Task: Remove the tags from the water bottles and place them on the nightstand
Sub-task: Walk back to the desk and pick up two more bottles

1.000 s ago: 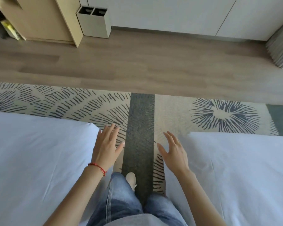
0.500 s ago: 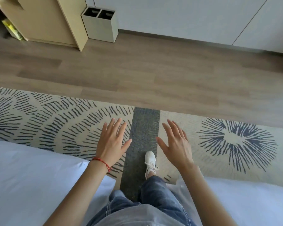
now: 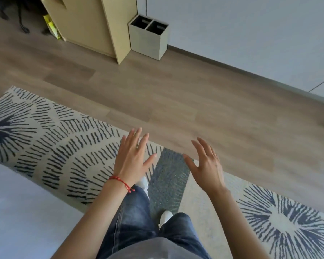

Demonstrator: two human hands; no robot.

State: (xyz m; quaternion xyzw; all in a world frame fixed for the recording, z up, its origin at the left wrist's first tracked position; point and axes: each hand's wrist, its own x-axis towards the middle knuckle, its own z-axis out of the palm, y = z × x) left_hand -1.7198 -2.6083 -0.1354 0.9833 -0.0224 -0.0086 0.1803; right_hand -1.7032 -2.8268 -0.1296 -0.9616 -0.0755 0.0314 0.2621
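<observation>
Item: my left hand (image 3: pixel 132 161), palm down, fingers spread, nothing in it. A red string bracelet (image 3: pixel 120 181) sits on that wrist.
Item: my right hand (image 3: pixel 207 165), fingers spread and slightly curled, likewise holding nothing. The two hands hang apart above the rug, neither touching anything.
Item: water bottles, tags, nightstand. None shows in this view; I cannot tell where they are.
Item: two-compartment bin (image 3: pixel 148 39), pale, square-sided, standing on the floor against the wall, just beside the cabinet's angled side panel.
Item: light wooden cabinet (image 3: pixel 94 25), upper left, with a yellow-green object (image 3: pixel 51 28) at its foot and dark cables or legs (image 3: pixel 21 17) further left, too blurred to identify.
Item: white bed corner (image 3: pixel 17 212), lower left, overlapping the rug's near edge.
Item: my legs in blue jeans (image 3: pixel 138 217) and white shoes (image 3: pixel 166 215), standing on the rug's grey stripe (image 3: pixel 168 180).

Edges and room: the rug (image 3: pixel 54 146) runs diagonally across the view, cream with dark starburst marks; its far edge meets bare boards just beyond my fingertips. A broad strip of floor lies open between rug and wall.

Surface and room: wood-plank floor (image 3: pixel 195 94), brown-grey; white wall panels (image 3: pixel 241 30) with a dark baseboard along the right.
</observation>
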